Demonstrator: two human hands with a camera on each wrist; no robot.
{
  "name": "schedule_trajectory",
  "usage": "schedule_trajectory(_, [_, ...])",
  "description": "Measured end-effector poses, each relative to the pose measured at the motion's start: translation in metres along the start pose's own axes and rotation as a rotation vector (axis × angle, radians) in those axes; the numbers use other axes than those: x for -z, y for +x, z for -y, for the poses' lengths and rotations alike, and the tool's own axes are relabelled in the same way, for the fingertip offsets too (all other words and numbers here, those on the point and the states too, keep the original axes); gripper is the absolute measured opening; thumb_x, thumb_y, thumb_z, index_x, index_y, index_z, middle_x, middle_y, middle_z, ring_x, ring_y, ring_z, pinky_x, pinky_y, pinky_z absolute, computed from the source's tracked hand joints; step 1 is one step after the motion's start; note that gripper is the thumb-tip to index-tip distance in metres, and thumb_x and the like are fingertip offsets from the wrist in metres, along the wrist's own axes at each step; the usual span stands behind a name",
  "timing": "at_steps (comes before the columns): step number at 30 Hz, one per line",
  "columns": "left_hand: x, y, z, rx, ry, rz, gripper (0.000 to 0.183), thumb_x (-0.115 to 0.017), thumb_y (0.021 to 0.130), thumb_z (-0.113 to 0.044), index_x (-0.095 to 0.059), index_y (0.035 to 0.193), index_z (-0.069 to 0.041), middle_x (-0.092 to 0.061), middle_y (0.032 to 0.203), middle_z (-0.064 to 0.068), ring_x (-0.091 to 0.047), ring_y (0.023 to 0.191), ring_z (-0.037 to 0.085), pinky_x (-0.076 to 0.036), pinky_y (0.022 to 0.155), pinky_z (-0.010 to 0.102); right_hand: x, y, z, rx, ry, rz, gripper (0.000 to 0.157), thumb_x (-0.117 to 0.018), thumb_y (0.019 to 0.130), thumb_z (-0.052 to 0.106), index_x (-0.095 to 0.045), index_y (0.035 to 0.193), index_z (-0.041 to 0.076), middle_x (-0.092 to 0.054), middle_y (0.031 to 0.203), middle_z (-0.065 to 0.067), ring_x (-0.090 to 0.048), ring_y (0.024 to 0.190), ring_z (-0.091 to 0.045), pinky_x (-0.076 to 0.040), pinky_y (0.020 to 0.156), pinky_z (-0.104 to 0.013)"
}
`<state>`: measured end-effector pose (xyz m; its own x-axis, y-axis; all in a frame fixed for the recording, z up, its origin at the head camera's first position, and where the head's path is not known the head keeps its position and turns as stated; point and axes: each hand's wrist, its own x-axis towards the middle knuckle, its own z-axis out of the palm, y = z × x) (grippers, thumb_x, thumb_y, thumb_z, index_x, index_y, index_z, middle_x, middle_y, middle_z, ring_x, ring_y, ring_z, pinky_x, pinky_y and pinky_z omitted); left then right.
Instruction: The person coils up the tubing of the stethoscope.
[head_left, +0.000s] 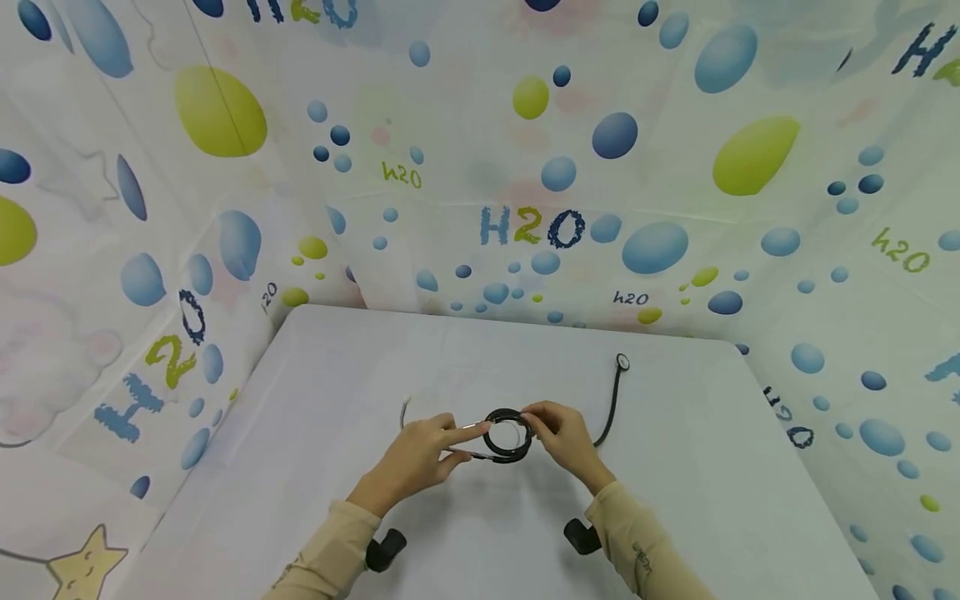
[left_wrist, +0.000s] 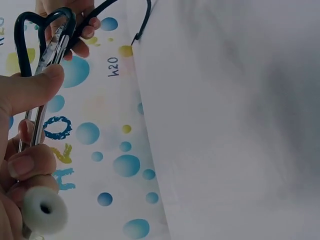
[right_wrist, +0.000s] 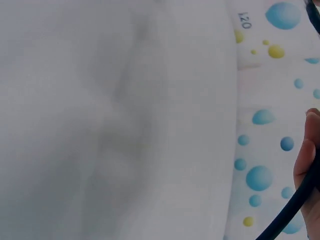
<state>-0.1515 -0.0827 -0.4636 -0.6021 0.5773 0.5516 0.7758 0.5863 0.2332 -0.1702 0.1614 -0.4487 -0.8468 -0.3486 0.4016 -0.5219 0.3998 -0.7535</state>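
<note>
A stethoscope with dark tubing [head_left: 510, 456] is held above the table in the head view, part of its tube looped into a ring. My left hand [head_left: 423, 454] grips its metal ear tubes [left_wrist: 38, 127], the thumb lying against them in the left wrist view. A pale ear tip [left_wrist: 45, 210] sticks out near the lower fingers. On the ring's right side, my right hand [head_left: 567, 437] pinches the tubing between thumb and fingers. Beyond that hand, the loose tube runs back to the round chest piece [head_left: 623, 362]. Only part of the right hand's fingers shows in the right wrist view.
The white table [head_left: 712, 492] has its far edge against a patterned cloth backdrop [head_left: 450, 167] with drops and H2O lettering. Cloth also hangs along both sides. A black wrist device [head_left: 386, 550] sits at the left sleeve and another [head_left: 582, 537] at the right.
</note>
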Motion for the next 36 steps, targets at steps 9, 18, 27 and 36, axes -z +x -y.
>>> schedule_trajectory(9, [-0.001, -0.002, 0.004, 0.003, -0.024, -0.137, 0.048, -0.081, 0.07, -0.012, -0.068, 0.117, -0.011, -0.052, 0.069, 0.002, -0.038, 0.052, 0.003, -0.037, 0.049, 0.014, -0.027, -0.013, -0.036, 0.108, -0.081, -0.065, 0.025, -0.057, 0.084, -0.014, -0.067, 0.106, -0.008, -0.066, 0.073, -0.009, -0.062, 0.062, -0.019, -0.05, 0.057, -0.022])
schedule_trajectory(18, [-0.002, -0.004, 0.007, 0.025, 0.01, -0.17, 0.053, -0.082, 0.068, -0.009, -0.066, 0.119, -0.011, -0.052, 0.069, 0.003, -0.041, 0.051, 0.006, -0.04, 0.05, 0.015, -0.036, -0.027, -0.026, 0.153, -0.29, -0.029, 0.036, -0.061, 0.085, -0.009, -0.059, 0.12, -0.006, -0.058, 0.073, 0.001, -0.051, 0.061, -0.005, -0.045, 0.054, -0.018])
schedule_trajectory(27, [0.001, -0.003, 0.01, 0.06, 0.049, -0.208, 0.057, -0.084, 0.066, -0.008, -0.065, 0.12, -0.009, -0.052, 0.068, 0.002, -0.042, 0.052, 0.006, -0.04, 0.05, 0.016, -0.04, -0.039, -0.014, 0.155, -0.28, -0.042, 0.031, -0.068, 0.082, -0.004, -0.064, 0.111, -0.011, -0.057, 0.065, 0.003, -0.041, 0.056, 0.002, -0.037, 0.047, -0.013])
schedule_trajectory(36, [0.0, -0.005, 0.011, 0.08, 0.07, -0.217, 0.056, -0.083, 0.068, -0.007, -0.064, 0.121, -0.009, -0.053, 0.069, 0.004, -0.042, 0.049, 0.007, -0.04, 0.048, 0.017, -0.04, -0.045, 0.016, 0.037, -0.359, 0.054, 0.027, -0.071, 0.079, -0.002, -0.064, 0.104, -0.01, -0.065, 0.079, -0.006, -0.055, 0.065, -0.008, -0.047, 0.057, -0.02])
